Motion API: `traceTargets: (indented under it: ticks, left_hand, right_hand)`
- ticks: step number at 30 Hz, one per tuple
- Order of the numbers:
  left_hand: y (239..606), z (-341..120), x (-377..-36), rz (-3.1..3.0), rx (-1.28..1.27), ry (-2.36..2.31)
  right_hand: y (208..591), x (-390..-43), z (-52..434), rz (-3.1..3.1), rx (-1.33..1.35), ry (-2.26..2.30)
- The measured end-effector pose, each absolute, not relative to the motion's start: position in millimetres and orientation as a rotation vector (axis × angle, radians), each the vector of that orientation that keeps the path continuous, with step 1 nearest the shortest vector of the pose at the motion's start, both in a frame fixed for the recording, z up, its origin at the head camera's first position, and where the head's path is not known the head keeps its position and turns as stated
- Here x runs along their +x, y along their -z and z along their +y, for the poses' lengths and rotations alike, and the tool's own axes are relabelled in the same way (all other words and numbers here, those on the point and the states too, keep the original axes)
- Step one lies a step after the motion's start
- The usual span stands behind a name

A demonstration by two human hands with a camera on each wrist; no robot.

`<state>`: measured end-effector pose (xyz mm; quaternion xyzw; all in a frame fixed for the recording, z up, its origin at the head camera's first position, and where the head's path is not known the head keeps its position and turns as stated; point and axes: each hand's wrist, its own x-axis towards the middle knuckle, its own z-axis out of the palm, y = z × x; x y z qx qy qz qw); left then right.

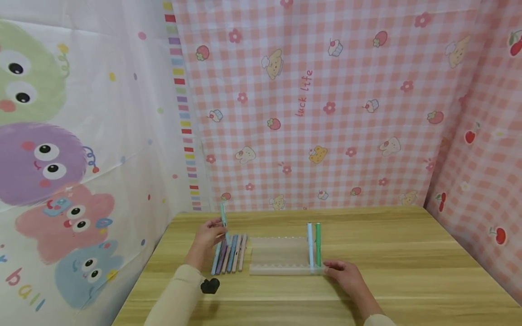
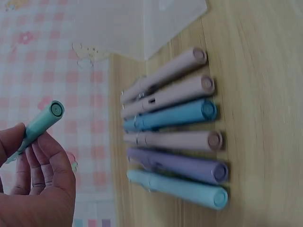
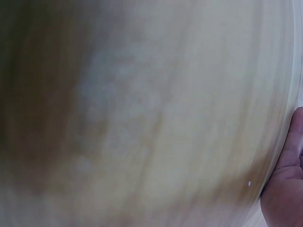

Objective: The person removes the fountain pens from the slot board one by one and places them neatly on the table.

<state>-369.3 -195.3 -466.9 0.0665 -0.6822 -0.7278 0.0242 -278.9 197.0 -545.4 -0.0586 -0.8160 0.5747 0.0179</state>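
Left hand raised just above the wooden table, fingers curled round a mint-green capped marker pen held nearly upright, clear of the tabletop. Directly below and beside that hand, a row of six pastel marker pens lying side by side flat on the table: teal, purple, pink, blue, then two more pinkish ones, caps all pointing the same way. Just right of the row, a clear frosted plastic pen rack with scalloped edges, a light-blue marker pen and a green marker pen lying side by side at its right end. Right hand resting at the rack's near right corner, fingers laid against the plastic, seemingly relaxed rather than gripping; right wrist view too blurred to confirm. Small black object sitting by the left forearm. Behind the table, a pink gingham curtain with cupcakes and strawberries; to the left, a white curtain with fuzzy cartoon monsters.
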Motion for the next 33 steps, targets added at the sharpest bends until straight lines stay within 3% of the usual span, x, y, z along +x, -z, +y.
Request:
traceTargets:
  ticks: [33]
  left_hand:
    - [509.2, -280.0, -352.3, -2.432, 0.183, 2.208]
  right_hand:
    - [542.0, -276.7, 195.6, -2.550, -0.181, -1.760]
